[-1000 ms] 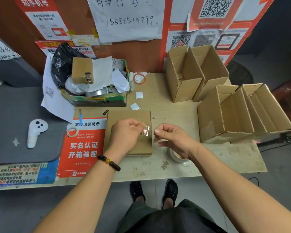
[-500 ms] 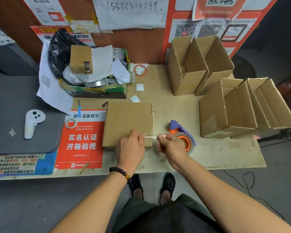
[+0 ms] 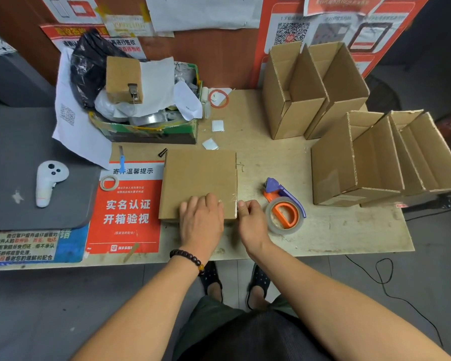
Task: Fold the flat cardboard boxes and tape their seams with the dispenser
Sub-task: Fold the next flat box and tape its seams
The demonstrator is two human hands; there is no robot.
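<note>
A brown cardboard box (image 3: 198,178) lies on the wooden table (image 3: 336,235), closed side up, with a strip of clear tape at its near right corner. My left hand (image 3: 202,220) rests flat on the box's near edge, fingers spread. My right hand (image 3: 250,220) is at the box's right side, thumb and fingers against the taped corner. The tape dispenser (image 3: 284,204), purple handle with an orange core and a clear roll, lies on the table just right of my right hand, not held.
Several folded open boxes stand at the right: a pair at the back (image 3: 313,89) and a group at the table's right edge (image 3: 380,157). A cluttered green carton (image 3: 151,126), a white controller (image 3: 48,181), a small tape roll (image 3: 109,182) and a red notice (image 3: 126,212) lie left.
Both hands came down from holding a tape strip in the air onto the box's near right corner. The dispenser, hidden behind my right hand before, now lies in plain sight.
</note>
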